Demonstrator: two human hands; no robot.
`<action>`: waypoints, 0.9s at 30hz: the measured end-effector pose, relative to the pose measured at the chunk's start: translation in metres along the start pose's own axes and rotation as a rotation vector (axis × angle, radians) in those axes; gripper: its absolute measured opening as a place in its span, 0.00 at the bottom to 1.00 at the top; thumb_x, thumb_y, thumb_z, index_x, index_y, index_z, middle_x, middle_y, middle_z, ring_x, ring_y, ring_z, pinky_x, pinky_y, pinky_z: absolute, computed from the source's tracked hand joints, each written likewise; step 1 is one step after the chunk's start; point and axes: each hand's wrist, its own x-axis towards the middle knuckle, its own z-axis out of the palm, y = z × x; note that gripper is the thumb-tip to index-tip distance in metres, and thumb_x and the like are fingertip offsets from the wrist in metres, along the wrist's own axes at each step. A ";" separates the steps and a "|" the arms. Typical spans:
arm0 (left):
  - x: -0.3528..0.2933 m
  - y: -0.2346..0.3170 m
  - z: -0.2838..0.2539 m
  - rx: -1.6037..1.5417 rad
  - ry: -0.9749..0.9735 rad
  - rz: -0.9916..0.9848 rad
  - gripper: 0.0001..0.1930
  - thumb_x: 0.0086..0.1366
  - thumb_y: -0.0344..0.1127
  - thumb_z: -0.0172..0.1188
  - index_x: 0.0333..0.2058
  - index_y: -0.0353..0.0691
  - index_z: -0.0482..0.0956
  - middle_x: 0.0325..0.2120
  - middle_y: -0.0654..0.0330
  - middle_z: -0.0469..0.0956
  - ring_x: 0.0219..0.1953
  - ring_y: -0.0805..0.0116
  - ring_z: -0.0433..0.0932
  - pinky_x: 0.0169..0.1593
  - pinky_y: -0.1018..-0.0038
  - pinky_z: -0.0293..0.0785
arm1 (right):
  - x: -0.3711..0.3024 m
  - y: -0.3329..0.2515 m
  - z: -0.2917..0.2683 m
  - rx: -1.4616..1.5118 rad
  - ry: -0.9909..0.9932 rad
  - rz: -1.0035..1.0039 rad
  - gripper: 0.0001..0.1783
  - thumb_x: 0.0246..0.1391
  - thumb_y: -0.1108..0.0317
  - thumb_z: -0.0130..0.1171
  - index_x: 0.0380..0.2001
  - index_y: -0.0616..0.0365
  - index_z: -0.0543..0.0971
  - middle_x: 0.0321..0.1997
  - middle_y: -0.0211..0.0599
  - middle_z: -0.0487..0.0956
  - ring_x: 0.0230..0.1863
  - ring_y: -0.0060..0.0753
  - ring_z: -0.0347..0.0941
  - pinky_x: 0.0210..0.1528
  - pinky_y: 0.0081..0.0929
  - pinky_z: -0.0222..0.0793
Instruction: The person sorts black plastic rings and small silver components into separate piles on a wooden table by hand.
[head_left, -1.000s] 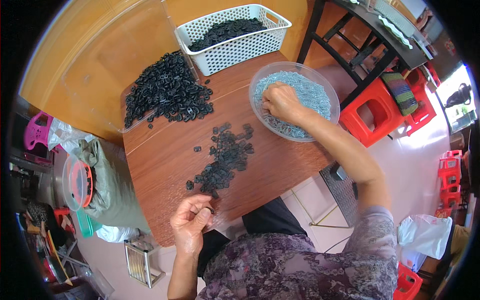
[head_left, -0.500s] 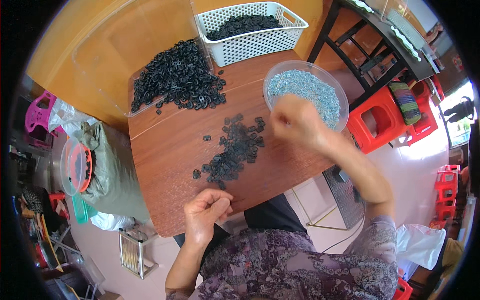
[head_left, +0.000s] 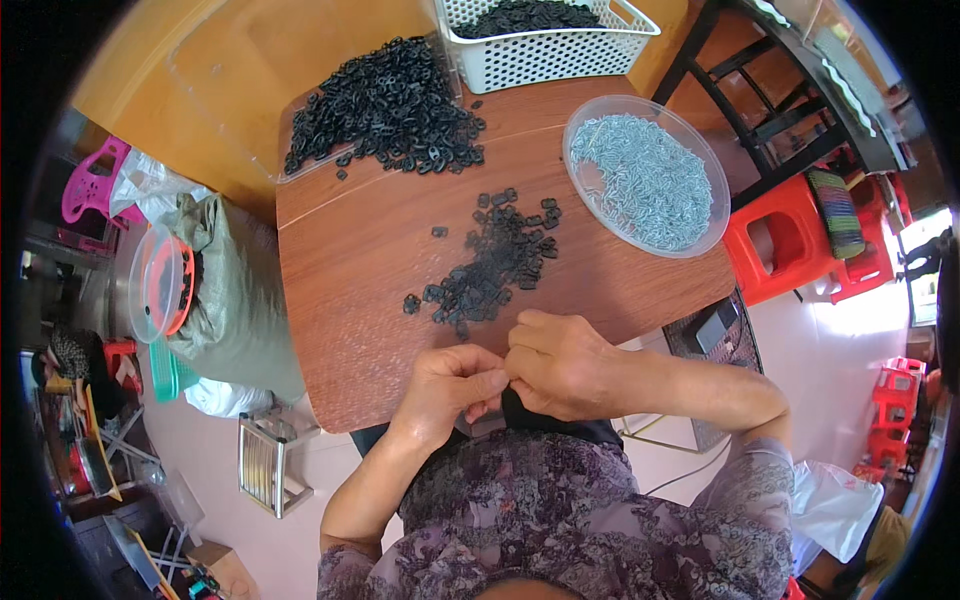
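My left hand (head_left: 450, 388) and my right hand (head_left: 563, 364) meet at the table's near edge, fingertips pinched together. Whatever lies between the fingers is too small and covered to make out. Just beyond them, a loose scatter of small black plastic pieces (head_left: 492, 262) lies on the brown wooden table (head_left: 350, 355). At the right stands a round clear plastic bowl (head_left: 722, 222) full of small silvery screws (head_left: 650, 180). A larger heap of black oval pieces with holes (head_left: 395, 105) sits at the far left of the table, partly on a clear plastic sheet or tray.
A white perforated basket (head_left: 560, 62) with more black pieces stands at the far edge. Red plastic stools (head_left: 780, 240) are to the right, below a dark wooden table. At the left are a grey-green sack (head_left: 235, 300) and a small metal-framed stool (head_left: 275, 465).
My right hand has come back from the screw bowl to my left hand, which has shifted slightly right. The whole view has shifted, so the table sits higher in the picture.
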 end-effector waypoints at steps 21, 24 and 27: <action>-0.019 -0.005 -0.001 -0.313 0.013 -0.047 0.07 0.60 0.31 0.60 0.32 0.32 0.77 0.18 0.60 0.75 0.16 0.77 0.71 0.18 0.84 0.63 | 0.000 -0.009 0.006 0.065 0.142 -0.032 0.11 0.35 0.78 0.67 0.26 0.64 0.76 0.25 0.37 0.73 0.25 0.38 0.66 0.23 0.28 0.62; -0.020 -0.005 -0.002 -0.404 -0.046 -0.049 0.07 0.61 0.30 0.59 0.32 0.31 0.76 0.19 0.58 0.75 0.17 0.74 0.72 0.20 0.81 0.66 | 0.004 -0.010 0.006 0.195 0.223 0.049 0.10 0.37 0.80 0.65 0.26 0.61 0.76 0.24 0.34 0.73 0.24 0.36 0.67 0.23 0.27 0.62; -0.020 -0.001 0.001 -0.442 0.021 0.047 0.07 0.61 0.30 0.58 0.33 0.31 0.75 0.20 0.56 0.76 0.18 0.71 0.73 0.21 0.78 0.68 | 0.007 -0.018 0.008 0.232 0.298 0.265 0.09 0.38 0.80 0.64 0.24 0.59 0.76 0.23 0.32 0.74 0.24 0.33 0.68 0.23 0.25 0.62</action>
